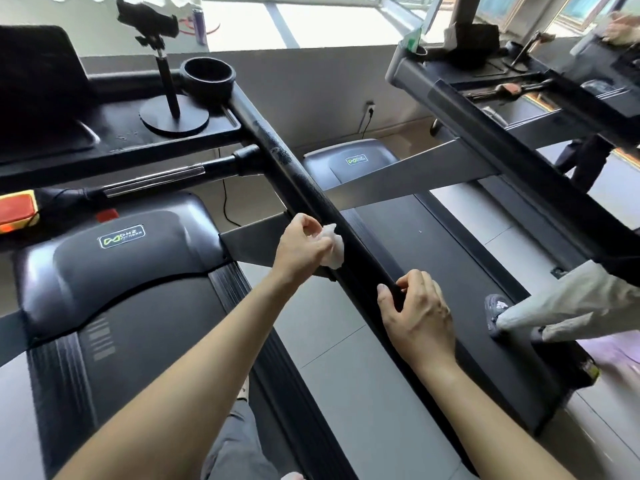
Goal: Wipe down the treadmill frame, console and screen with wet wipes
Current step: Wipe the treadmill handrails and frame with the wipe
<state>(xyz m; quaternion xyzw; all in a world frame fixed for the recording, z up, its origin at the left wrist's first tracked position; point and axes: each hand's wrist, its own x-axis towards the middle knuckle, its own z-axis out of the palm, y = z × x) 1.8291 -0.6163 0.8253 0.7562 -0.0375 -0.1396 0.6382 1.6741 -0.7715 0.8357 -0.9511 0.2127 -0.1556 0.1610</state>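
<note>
Two treadmills side by side, the near black treadmill (117, 258) and a second grey-framed treadmill (408, 174); one crumpled white wet wipe (334, 249) lies against the left edge of the near machine's long black handrail (311, 188), pinched in the outstretched left hand (299, 245); the right hand (419, 313) wraps the same rail, closer to the camera.

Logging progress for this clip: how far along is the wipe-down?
Looks done: wet streaks on the upper handrail. In hand: left hand presses the wet wipe to it; right hand grips it lower down. Left, seemingly: console tray and screen.
</note>
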